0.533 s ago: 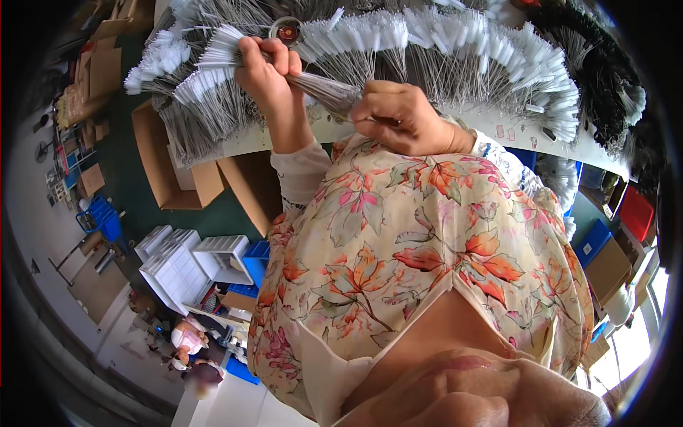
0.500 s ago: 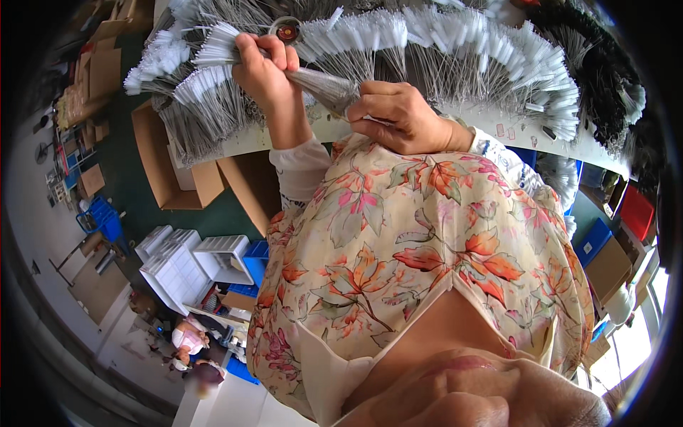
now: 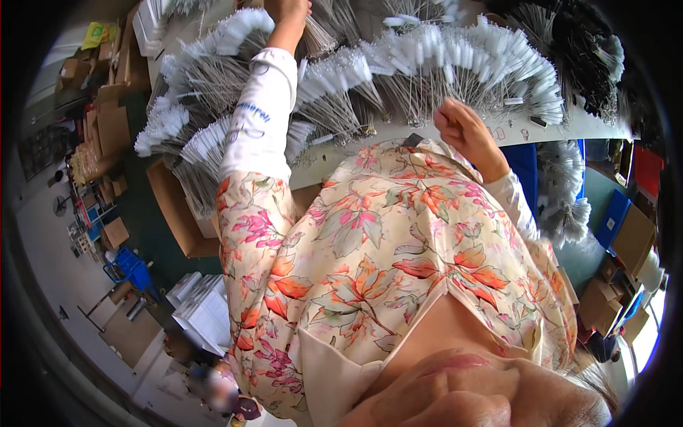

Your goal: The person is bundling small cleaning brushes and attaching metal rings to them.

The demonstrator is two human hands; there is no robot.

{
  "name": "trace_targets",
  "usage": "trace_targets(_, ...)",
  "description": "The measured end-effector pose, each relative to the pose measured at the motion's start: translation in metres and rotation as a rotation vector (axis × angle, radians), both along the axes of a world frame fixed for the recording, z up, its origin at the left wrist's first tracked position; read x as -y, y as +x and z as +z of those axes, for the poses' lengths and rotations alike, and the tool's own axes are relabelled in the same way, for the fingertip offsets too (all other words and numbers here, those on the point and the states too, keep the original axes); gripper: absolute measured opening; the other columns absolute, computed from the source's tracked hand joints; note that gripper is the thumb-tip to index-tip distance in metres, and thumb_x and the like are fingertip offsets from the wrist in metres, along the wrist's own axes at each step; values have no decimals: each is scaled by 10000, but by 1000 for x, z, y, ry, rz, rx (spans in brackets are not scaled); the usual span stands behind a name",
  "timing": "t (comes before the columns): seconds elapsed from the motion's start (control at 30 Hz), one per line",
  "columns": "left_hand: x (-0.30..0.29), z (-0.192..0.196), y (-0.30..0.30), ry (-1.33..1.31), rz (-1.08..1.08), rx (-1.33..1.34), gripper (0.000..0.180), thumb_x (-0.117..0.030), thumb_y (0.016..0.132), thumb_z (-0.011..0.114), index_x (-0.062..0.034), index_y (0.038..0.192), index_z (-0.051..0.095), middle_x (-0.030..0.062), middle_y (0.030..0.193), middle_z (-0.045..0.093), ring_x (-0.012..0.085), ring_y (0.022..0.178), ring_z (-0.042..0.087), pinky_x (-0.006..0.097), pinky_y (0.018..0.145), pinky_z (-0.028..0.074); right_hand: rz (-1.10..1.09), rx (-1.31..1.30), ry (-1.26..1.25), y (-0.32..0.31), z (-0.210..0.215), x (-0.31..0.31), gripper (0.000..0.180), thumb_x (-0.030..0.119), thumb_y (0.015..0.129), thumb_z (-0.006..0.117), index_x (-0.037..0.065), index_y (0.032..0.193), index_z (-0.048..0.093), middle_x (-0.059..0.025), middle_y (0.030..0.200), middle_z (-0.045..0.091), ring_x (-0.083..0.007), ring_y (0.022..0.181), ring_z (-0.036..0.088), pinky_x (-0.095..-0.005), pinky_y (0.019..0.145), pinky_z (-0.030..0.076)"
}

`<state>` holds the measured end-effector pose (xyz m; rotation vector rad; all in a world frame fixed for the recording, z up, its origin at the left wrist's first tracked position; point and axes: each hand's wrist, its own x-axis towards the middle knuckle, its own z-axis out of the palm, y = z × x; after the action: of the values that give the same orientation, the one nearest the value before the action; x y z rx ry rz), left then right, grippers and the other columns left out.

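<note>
A bundle of wire stems (image 3: 318, 39) now lies on the far side, left of centre, beside the left hand (image 3: 288, 8); its other end is out of sight. Half a second ago both hands had a bundle close to the body. Now the left arm stretches far out and the right hand (image 3: 462, 132) is well apart, so the two-handed handling looks broken off. The frame cuts the left grip: I cannot tell whether it holds stems. The right grip is curled closed, nothing visible in it, near white brushes (image 3: 434, 53) along the worktop (image 3: 590, 127).
</note>
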<state>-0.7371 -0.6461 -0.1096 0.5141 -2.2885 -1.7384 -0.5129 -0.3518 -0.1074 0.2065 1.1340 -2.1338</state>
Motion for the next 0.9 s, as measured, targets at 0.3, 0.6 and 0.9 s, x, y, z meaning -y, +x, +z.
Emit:
trace_targets(0.3,36,-136,-83,-1122,-22,229,858,-443,727,677,186,1194,325,282,1036,561,343,820,644,333,678,543,-350,109,-179,47,-30,-50,140,139,963,430,68,1057,505,46,719,406,-15,537,271,-136,455,229)
trace_targets(0.6,113,73,66,101,-412,111,394,-241,821,641,59,1055,540,152,887,616,223,734,632,318,629,527,-157,102,-121,16,-31,-38,161,130,960,424,53,1062,521,70,670,347,-6,523,265,-146,436,226)
trace_targets(0.9,180,-91,265,-36,77,231,212,-74,843,577,8,1038,587,79,870,647,153,748,632,274,691,523,153,161,90,-16,-24,9,149,198,940,471,79,983,551,128,567,247,17,431,202,-155,371,150)
